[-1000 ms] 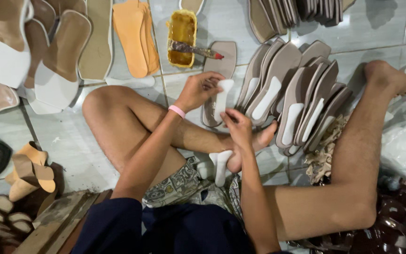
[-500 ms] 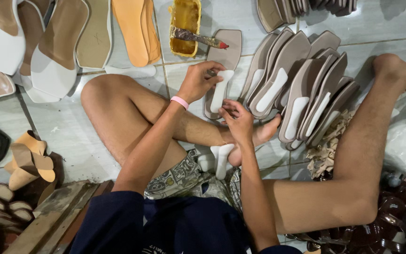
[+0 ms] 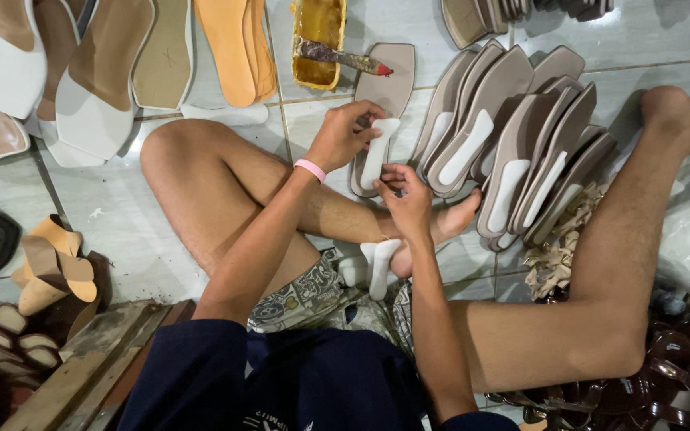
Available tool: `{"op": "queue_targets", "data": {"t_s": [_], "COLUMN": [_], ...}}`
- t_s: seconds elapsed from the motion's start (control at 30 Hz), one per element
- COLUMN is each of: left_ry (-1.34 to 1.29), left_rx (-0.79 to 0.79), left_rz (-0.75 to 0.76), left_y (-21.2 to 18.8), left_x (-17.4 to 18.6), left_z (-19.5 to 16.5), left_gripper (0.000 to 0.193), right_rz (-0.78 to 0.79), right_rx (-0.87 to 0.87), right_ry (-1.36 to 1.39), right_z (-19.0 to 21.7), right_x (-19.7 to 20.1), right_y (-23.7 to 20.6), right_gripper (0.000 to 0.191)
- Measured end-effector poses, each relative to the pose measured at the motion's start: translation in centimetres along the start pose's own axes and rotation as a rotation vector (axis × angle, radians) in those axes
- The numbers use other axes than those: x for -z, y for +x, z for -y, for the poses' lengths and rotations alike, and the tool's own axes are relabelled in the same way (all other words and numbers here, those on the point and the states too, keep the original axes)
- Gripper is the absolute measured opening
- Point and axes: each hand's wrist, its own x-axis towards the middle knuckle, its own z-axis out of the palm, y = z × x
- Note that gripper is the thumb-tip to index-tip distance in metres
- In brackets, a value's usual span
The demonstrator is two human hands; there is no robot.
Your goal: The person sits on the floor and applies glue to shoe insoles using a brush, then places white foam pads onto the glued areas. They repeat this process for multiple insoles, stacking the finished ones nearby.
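Floor: pale tiles, glue tin within reach.
Left hand: pinches white pad onto grey insole.
Right hand: fingers curled, steadying pad's lower end.

A single insole is laid on the floor ahead of the crossed legs, with a pad placed on it. A row of overlapping insoles is set to its right, a tray behind it, and a brush across the tray.
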Motion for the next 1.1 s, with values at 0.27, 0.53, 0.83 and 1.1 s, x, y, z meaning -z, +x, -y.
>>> {"op": "queue_targets", "data": {"t_s": [0.27, 0.53, 0.83, 1.1], "left_ry": [0.103, 0.238, 0.427, 0.522], "left_rx": [-0.121, -0.188, -0.253, -0.156], "left_rz": [-0.021, -0.049, -0.101, -0.186], "left_y": [-0.3, -0.5, -0.9, -1.2], "left_x": [0.1, 0.1, 0.2, 0.6], "left_z": [-0.3, 0.0, 0.3, 0.4], "left_gripper": [0.029, 0.03, 0.033, 0.032], "right_rz": [-0.041, -0.084, -0.08, -0.082], "right_rx": [0.159, 0.285, 0.255, 0.307], "right_ry": [-0.223, -0.34, -0.331, -0.403], "right_z": [0.3, 0.9, 1.3, 1.2], "right_x": [0.1, -0.2, -0.3, -0.2], "right_y": [-0.1, -0.1, -0.3, -0.4], "right_gripper": [0.037, 0.043, 0.043, 0.04]}}
